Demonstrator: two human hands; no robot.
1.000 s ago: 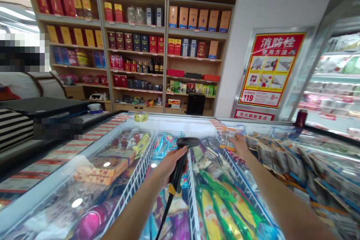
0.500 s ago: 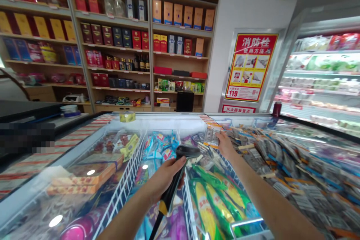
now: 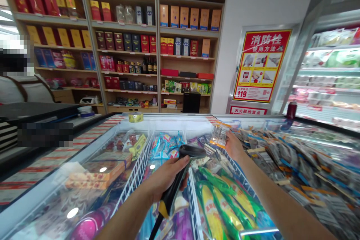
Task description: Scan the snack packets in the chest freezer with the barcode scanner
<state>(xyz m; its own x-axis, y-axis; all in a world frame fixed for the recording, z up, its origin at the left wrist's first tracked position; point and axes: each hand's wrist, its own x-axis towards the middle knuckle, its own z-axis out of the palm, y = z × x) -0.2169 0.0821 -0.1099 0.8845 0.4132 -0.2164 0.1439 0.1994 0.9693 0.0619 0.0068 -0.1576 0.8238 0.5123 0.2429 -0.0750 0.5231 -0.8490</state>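
My left hand (image 3: pixel 170 177) is wrapped round the black handle of a barcode scanner (image 3: pixel 172 187), whose head tilts to the right and whose cable runs down toward me. In my right hand (image 3: pixel 234 145) is a small clear packet with orange edges (image 3: pixel 220 134), pinched at its right side and held a little beyond the scanner head. Both hands are over the glass-topped freezer (image 3: pixel 135 119). Beneath them lie bags of corn (image 3: pixel 208 206) in green and yellow wrappers, and blue ice-cream packets (image 3: pixel 163 146) in white wire baskets.
At the right is a large pile of similar flat packets (image 3: pixel 292 172). A roll of yellow tape (image 3: pixel 136 116) and a dark red can (image 3: pixel 291 110) stand at the freezer's far edge. Boxed goods fill the shelves (image 3: pixel 129 56) behind. A person (image 3: pixel 24 88) is at the left counter.
The view has shifted slightly, showing more of the left side and the person there. The packet in my right hand is now tilted more. My left hand still holds the scanner.
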